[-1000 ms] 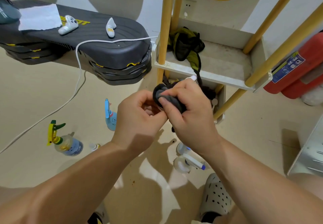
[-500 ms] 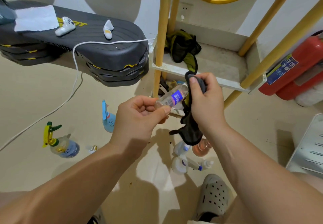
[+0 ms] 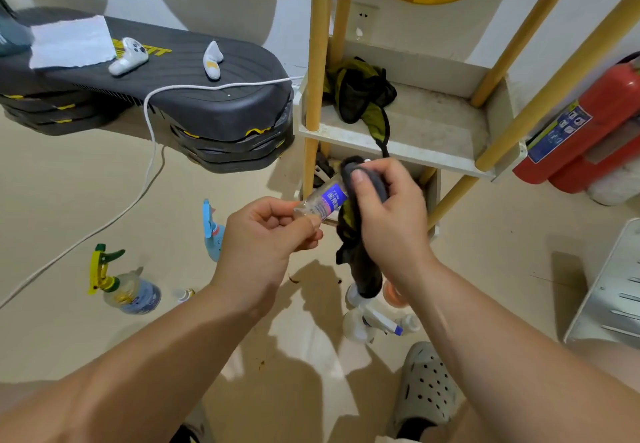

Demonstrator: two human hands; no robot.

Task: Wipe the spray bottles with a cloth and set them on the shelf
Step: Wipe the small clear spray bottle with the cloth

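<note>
Fingers of left hand (image 3: 265, 235) curled, pinching one end of small clear spray bottle (image 3: 325, 200), tilted in mid-air just before shelf (image 3: 415, 152). Right hand (image 3: 388, 210) gripping dark cloth (image 3: 358, 262), wrapped over bottle's other end. More bottles (image 3: 130, 292) standing on floor (image 3: 69, 200) below.

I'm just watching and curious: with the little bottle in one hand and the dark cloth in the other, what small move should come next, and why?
Probably slide the cloth down the small bottle toward the left hand. The right hand grips the cloth over the bottle's far end only, and the blue label lies bare, so wiping looks unfinished.
</note>
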